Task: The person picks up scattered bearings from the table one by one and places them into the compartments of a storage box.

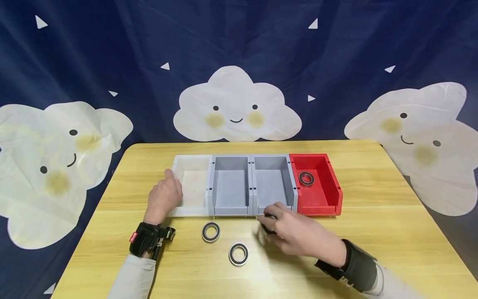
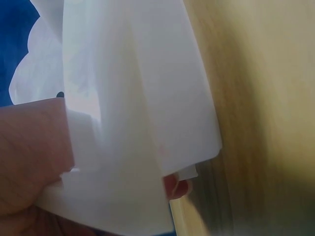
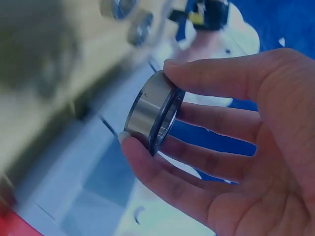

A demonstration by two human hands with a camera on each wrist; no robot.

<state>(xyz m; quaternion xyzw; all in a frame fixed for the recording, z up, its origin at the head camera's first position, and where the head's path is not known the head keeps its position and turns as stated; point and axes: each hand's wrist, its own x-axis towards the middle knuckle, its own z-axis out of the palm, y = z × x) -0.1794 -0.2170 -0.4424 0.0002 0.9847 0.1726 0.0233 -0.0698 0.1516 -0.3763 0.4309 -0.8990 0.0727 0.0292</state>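
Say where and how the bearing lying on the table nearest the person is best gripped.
Probably pinch the bearing across opposite sides of its outer rim, coming from above: it lies flat on the table, its round rim exposed all round.

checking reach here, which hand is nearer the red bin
Right: the right hand holds a bearing by the near edge of the grey bin next to the red bin; the left hand grips the white bin at the row's other end.
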